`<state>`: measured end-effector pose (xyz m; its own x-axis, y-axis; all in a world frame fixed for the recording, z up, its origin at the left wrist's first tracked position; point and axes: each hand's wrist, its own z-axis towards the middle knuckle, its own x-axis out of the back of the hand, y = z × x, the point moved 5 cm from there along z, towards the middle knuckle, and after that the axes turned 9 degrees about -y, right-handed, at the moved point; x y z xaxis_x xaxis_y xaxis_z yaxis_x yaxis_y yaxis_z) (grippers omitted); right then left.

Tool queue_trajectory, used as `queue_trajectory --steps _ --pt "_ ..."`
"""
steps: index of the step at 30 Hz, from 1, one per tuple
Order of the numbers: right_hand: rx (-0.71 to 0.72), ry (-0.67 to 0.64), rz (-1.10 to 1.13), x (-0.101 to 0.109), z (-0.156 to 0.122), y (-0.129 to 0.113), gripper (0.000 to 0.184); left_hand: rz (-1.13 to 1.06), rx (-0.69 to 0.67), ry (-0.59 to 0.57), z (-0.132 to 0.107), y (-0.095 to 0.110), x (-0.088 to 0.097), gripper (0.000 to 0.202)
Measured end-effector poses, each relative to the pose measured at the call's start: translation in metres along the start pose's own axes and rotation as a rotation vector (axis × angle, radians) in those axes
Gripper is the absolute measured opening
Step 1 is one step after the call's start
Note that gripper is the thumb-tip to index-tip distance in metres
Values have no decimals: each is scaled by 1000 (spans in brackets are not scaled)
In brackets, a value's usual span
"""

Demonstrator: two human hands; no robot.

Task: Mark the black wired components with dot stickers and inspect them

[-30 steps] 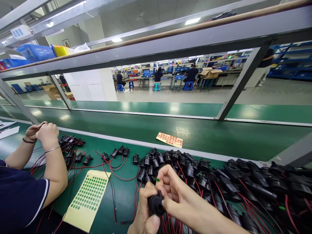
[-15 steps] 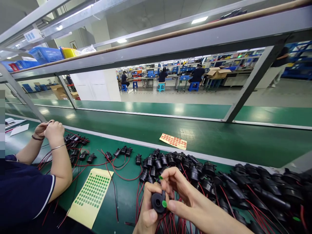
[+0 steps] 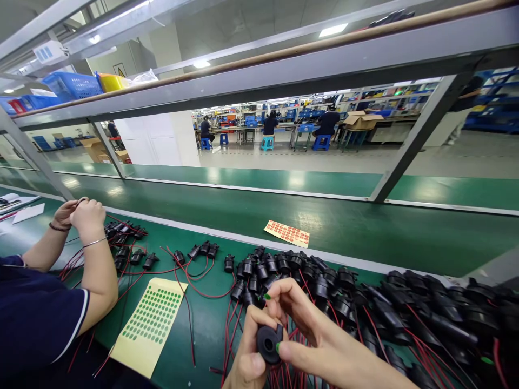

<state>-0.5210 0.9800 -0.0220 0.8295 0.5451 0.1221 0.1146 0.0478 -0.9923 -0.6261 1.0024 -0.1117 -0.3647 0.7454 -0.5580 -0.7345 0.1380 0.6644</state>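
Observation:
My left hand (image 3: 249, 356) grips a small black pump (image 3: 268, 344), its round face with a central hole turned toward me. At the right edge of that face, the thumb of my right hand (image 3: 302, 329) presses a green dot sticker (image 3: 278, 347), partly hidden by the thumb tip. Another green dot (image 3: 267, 296) clings to my right index fingertip, with the fingers curled behind the pump. Just beyond my hands lies a heap of similar black pumps (image 3: 284, 263) with red and black wires. A yellow sheet of green dot stickers (image 3: 152, 319) is on the table to the left.
A co-worker's arms (image 3: 95, 254) are at the left, hands raised, near more wired pumps (image 3: 151, 261). A sheet of red stickers (image 3: 287, 234) rests beyond the white ledge. More pumps (image 3: 438, 319) crowd the right side. A metal shelf frame (image 3: 413, 135) crosses above the bench.
The pump has turned slightly and shifted right and down in my left hand. My right thumb now covers more of the green sticker at the pump's edge.

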Motion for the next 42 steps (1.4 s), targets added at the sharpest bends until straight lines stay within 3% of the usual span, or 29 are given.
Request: queue_trajectory --steps 6,11,16,23,28,30,33,37,40,42 --pt "26 19 -14 -3 5 6 58 -74 89 19 -2 9 -8 40" --pt "30 -45 27 -1 7 8 73 -120 133 -26 4 17 -13 35" --pt "30 -18 44 -1 14 14 58 -62 133 49 2 19 -7 38" --pt "100 -143 457 1 30 24 51 -89 161 13 7 19 -8 35" --pt "27 -83 183 3 19 8 40 4 36 39 5 21 -4 34" --pt "-8 -46 102 2 16 6 40 127 73 61 1 20 -1 37" --pt "4 -66 126 -2 15 7 44 252 159 73 -6 19 2 44" --pt "38 -122 256 -11 14 14 49 299 159 64 -13 23 0 48" --pt "61 -54 278 -15 15 19 46 294 138 127 -12 25 0 47" --pt "61 -16 221 -15 17 21 39 174 121 178 -8 27 -1 43"
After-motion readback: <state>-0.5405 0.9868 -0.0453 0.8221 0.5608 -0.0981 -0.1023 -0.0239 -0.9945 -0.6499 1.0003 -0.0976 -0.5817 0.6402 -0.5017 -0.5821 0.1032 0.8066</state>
